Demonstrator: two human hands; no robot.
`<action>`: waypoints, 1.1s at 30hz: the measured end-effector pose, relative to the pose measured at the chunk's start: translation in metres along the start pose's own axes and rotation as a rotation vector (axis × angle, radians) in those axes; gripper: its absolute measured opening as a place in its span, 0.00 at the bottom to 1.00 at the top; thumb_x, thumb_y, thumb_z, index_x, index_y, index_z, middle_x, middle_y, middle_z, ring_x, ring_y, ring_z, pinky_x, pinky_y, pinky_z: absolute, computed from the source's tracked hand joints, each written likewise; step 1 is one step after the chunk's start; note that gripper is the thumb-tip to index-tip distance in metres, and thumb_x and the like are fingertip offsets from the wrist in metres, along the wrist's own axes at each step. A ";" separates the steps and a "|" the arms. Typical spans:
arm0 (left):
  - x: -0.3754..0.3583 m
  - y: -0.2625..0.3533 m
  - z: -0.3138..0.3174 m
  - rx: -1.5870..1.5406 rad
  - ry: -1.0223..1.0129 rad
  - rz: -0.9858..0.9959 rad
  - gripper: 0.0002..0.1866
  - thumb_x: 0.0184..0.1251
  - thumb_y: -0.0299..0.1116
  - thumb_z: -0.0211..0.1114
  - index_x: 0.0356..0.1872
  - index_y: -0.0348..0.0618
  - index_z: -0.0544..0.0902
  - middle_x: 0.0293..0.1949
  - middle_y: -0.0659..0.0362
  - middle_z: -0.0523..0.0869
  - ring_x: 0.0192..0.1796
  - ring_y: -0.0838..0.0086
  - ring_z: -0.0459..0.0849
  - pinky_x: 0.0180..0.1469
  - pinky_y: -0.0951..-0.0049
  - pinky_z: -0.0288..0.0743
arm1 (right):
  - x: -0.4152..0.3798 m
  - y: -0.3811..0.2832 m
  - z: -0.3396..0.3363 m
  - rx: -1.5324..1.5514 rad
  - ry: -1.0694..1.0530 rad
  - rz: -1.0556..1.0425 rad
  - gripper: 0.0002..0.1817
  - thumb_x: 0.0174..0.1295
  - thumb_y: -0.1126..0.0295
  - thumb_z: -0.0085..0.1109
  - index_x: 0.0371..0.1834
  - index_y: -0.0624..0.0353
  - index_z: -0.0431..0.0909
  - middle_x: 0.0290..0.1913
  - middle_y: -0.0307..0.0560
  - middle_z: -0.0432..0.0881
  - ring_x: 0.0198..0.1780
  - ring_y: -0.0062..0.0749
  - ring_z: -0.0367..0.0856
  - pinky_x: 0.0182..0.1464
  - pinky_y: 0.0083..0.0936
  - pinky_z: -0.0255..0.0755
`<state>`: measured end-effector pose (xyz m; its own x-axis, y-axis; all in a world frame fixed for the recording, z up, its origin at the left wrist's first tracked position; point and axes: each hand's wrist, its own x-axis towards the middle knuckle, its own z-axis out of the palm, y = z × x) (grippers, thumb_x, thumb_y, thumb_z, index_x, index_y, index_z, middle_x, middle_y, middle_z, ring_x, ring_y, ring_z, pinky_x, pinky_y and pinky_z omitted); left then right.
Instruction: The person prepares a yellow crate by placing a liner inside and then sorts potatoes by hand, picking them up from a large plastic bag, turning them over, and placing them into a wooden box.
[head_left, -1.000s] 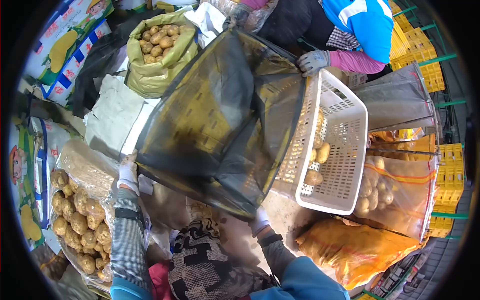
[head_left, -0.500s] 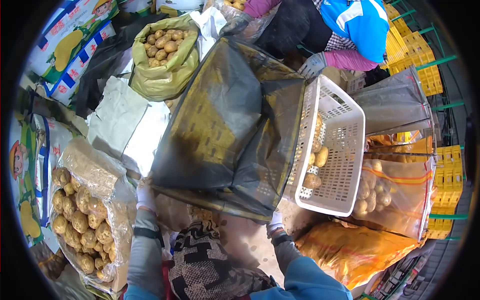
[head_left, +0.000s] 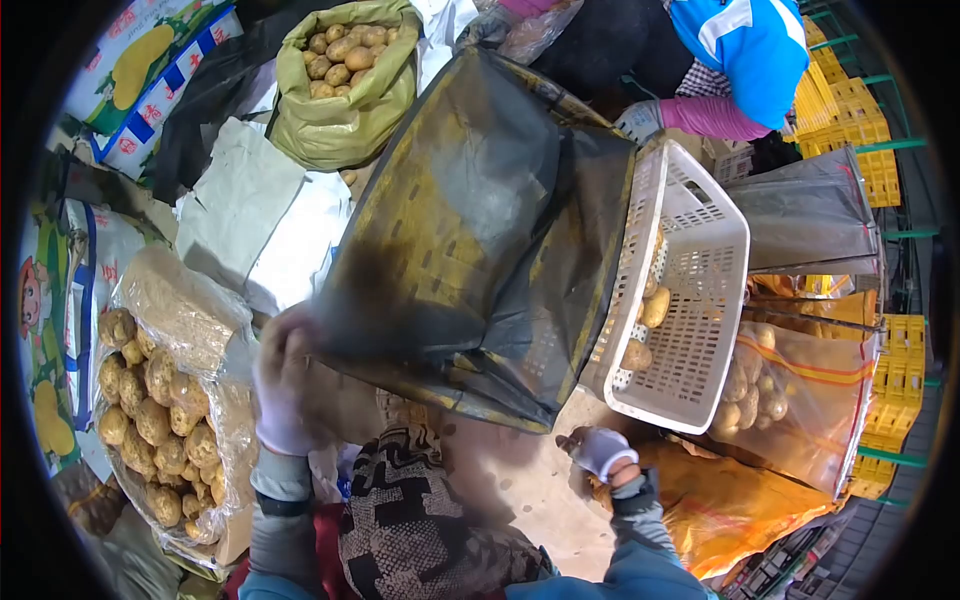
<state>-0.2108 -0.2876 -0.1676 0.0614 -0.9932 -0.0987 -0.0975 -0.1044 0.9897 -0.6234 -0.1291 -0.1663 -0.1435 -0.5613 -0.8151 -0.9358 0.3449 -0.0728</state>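
A dark, yellow-stained sheet [head_left: 440, 250] lies spread over a crate-like shape in the middle. My left hand [head_left: 285, 385], in a white glove, is at its near left corner; motion blur hides whether the fingers grip it. Below the sheet's near right corner, my right hand [head_left: 600, 452] is apart from the sheet, gloved, with bent, slightly spread fingers and nothing in it. Beside the sheet stands a white perforated basket [head_left: 690, 300] with a few potatoes [head_left: 655, 307]. A co-worker's gloved hand [head_left: 640, 122] touches the sheet's far right corner.
An open green sack of potatoes [head_left: 345, 130] stands at the far left, beyond white sheets [head_left: 245, 200]. Potatoes in clear plastic [head_left: 160, 420] are at the near left. Orange bags [head_left: 740, 500] lie at the right, with yellow crates [head_left: 895, 380] behind. A co-worker [head_left: 745, 60] leans in at the top.
My right hand has let go of the sheet's near edge and moved right. My left hand has risen at the corner and blurred. The sheet and basket appear shifted slightly right in view.
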 end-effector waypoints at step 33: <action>-0.107 0.105 -0.165 0.115 0.098 -0.100 0.16 0.74 0.28 0.56 0.58 0.32 0.78 0.53 0.55 0.83 0.53 0.76 0.80 0.57 0.76 0.73 | 0.167 -0.139 -0.076 -0.064 0.354 -0.525 0.19 0.64 0.56 0.60 0.47 0.61 0.82 0.41 0.57 0.87 0.44 0.47 0.86 0.48 0.34 0.77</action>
<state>-0.0636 -0.1838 -0.0358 0.1729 -0.9683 -0.1801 -0.1988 -0.2134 0.9565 -0.5415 -0.3284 -0.2488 0.2525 -0.8617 -0.4401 -0.9262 -0.0836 -0.3677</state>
